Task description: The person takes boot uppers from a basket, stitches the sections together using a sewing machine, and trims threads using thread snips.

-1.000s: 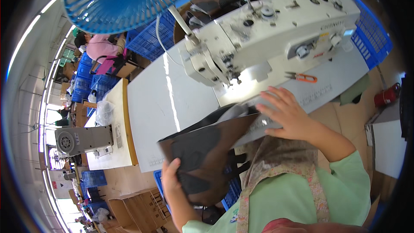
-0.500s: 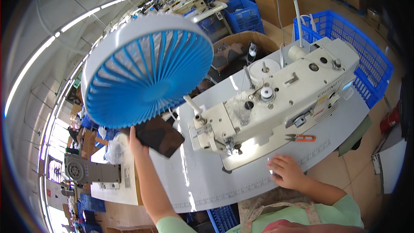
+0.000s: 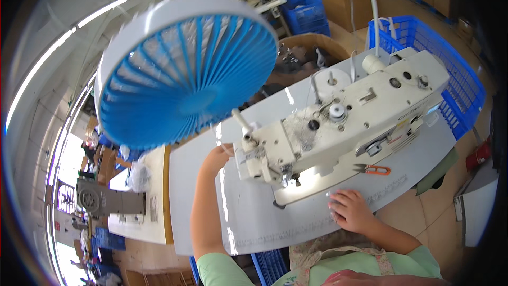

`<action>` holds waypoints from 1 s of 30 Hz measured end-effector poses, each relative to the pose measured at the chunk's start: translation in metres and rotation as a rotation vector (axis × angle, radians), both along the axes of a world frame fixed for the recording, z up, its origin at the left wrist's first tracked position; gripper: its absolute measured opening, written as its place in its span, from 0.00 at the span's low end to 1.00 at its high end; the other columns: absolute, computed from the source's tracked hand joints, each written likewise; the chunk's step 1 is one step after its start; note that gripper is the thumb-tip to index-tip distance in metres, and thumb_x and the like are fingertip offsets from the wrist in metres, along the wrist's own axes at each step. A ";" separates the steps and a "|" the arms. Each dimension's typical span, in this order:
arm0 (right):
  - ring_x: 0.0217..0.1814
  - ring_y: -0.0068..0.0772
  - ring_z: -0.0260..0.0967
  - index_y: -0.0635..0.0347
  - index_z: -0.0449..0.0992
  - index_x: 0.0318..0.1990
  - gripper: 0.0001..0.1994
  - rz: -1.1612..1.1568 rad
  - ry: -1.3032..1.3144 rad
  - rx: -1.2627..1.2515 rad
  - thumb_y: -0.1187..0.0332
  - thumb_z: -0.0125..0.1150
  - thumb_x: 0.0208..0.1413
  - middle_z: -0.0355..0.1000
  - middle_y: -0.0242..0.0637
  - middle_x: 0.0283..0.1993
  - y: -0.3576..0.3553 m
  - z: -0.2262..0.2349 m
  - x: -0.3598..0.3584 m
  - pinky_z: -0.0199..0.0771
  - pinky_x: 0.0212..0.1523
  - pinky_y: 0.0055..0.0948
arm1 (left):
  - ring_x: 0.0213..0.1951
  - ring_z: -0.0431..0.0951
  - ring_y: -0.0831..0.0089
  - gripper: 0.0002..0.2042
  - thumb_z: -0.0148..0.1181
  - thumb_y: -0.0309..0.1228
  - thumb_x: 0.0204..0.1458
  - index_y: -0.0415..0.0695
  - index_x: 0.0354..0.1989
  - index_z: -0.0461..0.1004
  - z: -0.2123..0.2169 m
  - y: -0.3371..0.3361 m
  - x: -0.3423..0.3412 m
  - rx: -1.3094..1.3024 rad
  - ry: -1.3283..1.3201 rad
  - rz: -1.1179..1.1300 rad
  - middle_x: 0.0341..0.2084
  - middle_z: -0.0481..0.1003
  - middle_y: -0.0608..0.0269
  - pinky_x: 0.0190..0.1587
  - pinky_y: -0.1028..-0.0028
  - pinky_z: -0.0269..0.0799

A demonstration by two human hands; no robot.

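Observation:
My left hand [image 3: 216,157] is stretched out to the far side of the grey table [image 3: 201,201], just left of the white sewing machine [image 3: 344,122] and under the rim of the blue fan [image 3: 185,74]. Its fingers point away from me, so I cannot see whether it holds anything. My right hand [image 3: 350,209] lies flat on the table in front of the machine's lit needle area, fingers apart and holding nothing. Orange-handled thread snips [image 3: 373,169] lie on the table just beyond it.
A blue plastic basket [image 3: 423,37] stands behind the machine on the right. A cardboard box [image 3: 307,53] with dark pieces sits behind the table. To the left is another work table [image 3: 137,222] with a sewing machine [image 3: 100,201]. Blue crates stand farther back.
My left arm swung a dark fabric piece from my lap up over the table's far left side; the piece is now out of sight. My right hand settled flat on the table.

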State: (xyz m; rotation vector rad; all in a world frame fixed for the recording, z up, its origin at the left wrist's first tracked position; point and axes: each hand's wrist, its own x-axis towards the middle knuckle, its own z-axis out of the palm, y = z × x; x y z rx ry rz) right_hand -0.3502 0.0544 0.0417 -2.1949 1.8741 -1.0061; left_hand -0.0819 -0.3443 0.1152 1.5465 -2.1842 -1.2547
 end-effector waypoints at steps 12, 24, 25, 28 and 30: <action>0.62 0.49 0.64 0.59 0.78 0.44 0.15 0.156 -0.056 0.023 0.74 0.64 0.45 0.71 0.41 0.56 -0.020 0.007 0.037 0.62 0.61 0.48 | 0.28 0.77 0.78 0.11 0.55 0.34 0.58 0.39 0.35 0.77 -0.009 0.317 0.282 0.000 0.259 0.973 0.27 0.79 0.63 0.31 0.79 0.67; 0.63 0.48 0.62 0.55 0.77 0.48 0.19 0.433 0.101 0.061 0.70 0.65 0.45 0.68 0.40 0.60 -0.024 0.000 0.110 0.62 0.60 0.49 | 0.16 0.71 0.73 0.10 0.56 0.34 0.52 0.40 0.25 0.74 -0.210 0.474 0.357 0.475 -0.065 1.086 0.17 0.74 0.64 0.20 0.72 0.65; 0.63 0.48 0.62 0.55 0.77 0.48 0.19 0.362 0.128 0.059 0.70 0.65 0.45 0.68 0.40 0.60 -0.024 0.001 0.109 0.62 0.60 0.49 | 0.16 0.71 0.73 0.10 0.55 0.33 0.52 0.39 0.24 0.74 -0.210 0.463 0.348 0.389 -0.130 1.006 0.17 0.74 0.62 0.19 0.74 0.62; 0.63 0.47 0.62 0.54 0.77 0.49 0.20 0.439 0.064 0.082 0.66 0.66 0.45 0.68 0.40 0.60 -0.029 -0.009 0.107 0.62 0.61 0.49 | 0.19 0.73 0.78 0.09 0.55 0.30 0.52 0.37 0.27 0.76 -0.153 0.400 0.284 0.433 0.237 0.883 0.19 0.76 0.61 0.22 0.79 0.62; 0.64 0.44 0.62 0.53 0.77 0.48 0.19 0.386 0.076 0.080 0.65 0.65 0.46 0.68 0.39 0.59 -0.028 -0.005 0.105 0.62 0.61 0.48 | 0.21 0.73 0.79 0.08 0.57 0.29 0.53 0.37 0.27 0.77 -0.102 0.362 0.229 0.413 0.376 0.727 0.20 0.77 0.61 0.24 0.81 0.62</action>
